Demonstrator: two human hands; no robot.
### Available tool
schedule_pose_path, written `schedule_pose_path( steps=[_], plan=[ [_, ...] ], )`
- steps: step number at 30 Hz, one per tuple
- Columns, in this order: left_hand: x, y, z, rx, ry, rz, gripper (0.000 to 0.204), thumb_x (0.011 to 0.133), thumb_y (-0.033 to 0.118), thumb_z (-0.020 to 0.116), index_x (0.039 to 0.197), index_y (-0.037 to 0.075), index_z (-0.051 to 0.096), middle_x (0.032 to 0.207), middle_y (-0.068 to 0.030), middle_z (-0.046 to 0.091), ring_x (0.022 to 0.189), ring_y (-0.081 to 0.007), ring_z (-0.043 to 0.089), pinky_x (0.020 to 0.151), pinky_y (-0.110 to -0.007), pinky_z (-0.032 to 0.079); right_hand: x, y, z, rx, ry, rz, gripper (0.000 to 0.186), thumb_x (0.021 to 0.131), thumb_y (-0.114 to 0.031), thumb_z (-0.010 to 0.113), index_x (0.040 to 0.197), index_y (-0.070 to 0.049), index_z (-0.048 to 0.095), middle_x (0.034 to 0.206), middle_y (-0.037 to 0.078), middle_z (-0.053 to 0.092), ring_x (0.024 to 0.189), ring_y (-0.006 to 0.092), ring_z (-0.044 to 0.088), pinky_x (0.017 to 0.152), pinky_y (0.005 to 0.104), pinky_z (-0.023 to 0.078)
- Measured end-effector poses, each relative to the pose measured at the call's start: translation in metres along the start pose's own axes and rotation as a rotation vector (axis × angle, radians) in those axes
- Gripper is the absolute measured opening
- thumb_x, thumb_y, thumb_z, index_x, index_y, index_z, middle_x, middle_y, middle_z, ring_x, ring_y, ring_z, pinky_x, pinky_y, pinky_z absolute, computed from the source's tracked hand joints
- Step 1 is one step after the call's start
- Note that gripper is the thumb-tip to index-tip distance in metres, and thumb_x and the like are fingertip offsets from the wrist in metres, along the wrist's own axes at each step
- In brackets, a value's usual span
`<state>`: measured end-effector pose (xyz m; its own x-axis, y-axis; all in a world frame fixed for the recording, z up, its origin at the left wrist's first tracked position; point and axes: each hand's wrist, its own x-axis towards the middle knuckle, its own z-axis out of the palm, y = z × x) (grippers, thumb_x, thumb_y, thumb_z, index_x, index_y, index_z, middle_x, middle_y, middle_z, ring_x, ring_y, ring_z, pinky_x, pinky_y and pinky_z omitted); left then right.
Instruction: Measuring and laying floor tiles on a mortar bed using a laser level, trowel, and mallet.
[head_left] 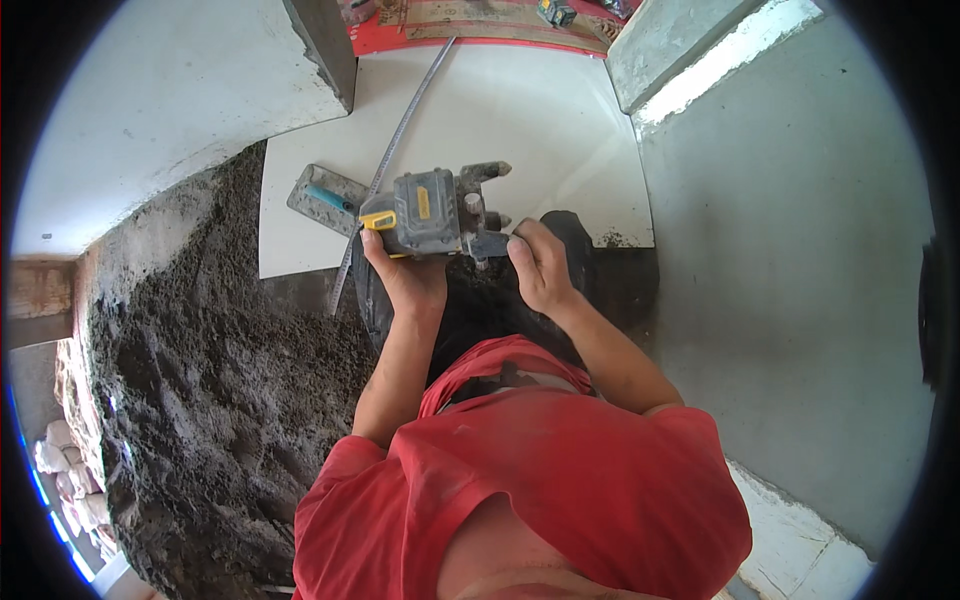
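Note:
My left hand (405,272) grips the grey and yellow power tool (425,212) at its yellow end, holding it over the near edge of a large white tile (500,130). At the tool's right end, my right hand (540,265) is closed on the metal part that carries the handles. A long metal ruler (395,140) lies diagonally across the tile, passing just left of the tool. A notched trowel (322,197) with a blue-green handle rests flat on the tile's left part, under the ruler.
Dark sandy mortar (210,380) covers the floor at left and below the tile. Pale laid tiles (150,110) lie at upper left, a grey wall (800,260) rises at right. A red mat (470,25) with small tools sits beyond the tile. Sacks (70,470) are piled far left.

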<state>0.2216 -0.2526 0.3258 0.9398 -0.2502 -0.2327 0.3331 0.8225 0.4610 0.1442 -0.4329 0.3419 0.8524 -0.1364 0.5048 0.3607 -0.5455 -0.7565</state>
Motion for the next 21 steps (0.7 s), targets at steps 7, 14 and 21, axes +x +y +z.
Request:
schedule_pose_path(
  steps=[7, 14, 21],
  plan=[
    [-0.003, -0.022, 0.001, 0.098, 0.065, 0.029, 0.076, 0.098, 0.069, 0.044, 0.154, 0.016, 0.045, 0.15, -0.0077, 0.052, 0.14, -0.0293, 0.049, 0.114, -0.053, 0.041, -0.03, 0.028, 0.008, 0.97, 0.173, 0.655, 0.036, 0.11, -0.026, 0.051, 0.078, -0.009, 0.048, 0.071, -0.003, 0.043, 0.065, 0.0115, 0.046, 0.057, 0.0341, 0.038],
    [0.044, -0.035, -0.015, 0.366, -0.013, 0.265, 0.079, 0.088, 0.035, 0.082, 0.148, 0.003, 0.041, 0.133, -0.0124, 0.056, 0.124, -0.0256, 0.057, 0.11, -0.042, 0.046, -0.071, 0.087, -0.035, 0.523, 0.001, 0.708, 0.036, 0.113, -0.034, 0.048, 0.096, -0.006, 0.061, 0.083, 0.002, 0.061, 0.073, 0.0111, 0.058, 0.066, 0.0288, 0.05],
    [0.166, -0.094, -0.007, 1.307, -0.31, 0.525, 0.092, 0.071, 0.023, 0.096, 0.142, -0.005, 0.044, 0.128, -0.0162, 0.057, 0.12, -0.0242, 0.058, 0.105, -0.039, 0.049, -0.097, 0.239, -0.106, -0.325, 0.311, 0.88, 0.055, 0.104, -0.046, 0.061, 0.125, 0.005, 0.067, 0.116, 0.023, 0.073, 0.109, 0.0352, 0.071, 0.095, 0.0441, 0.055]
  ],
)
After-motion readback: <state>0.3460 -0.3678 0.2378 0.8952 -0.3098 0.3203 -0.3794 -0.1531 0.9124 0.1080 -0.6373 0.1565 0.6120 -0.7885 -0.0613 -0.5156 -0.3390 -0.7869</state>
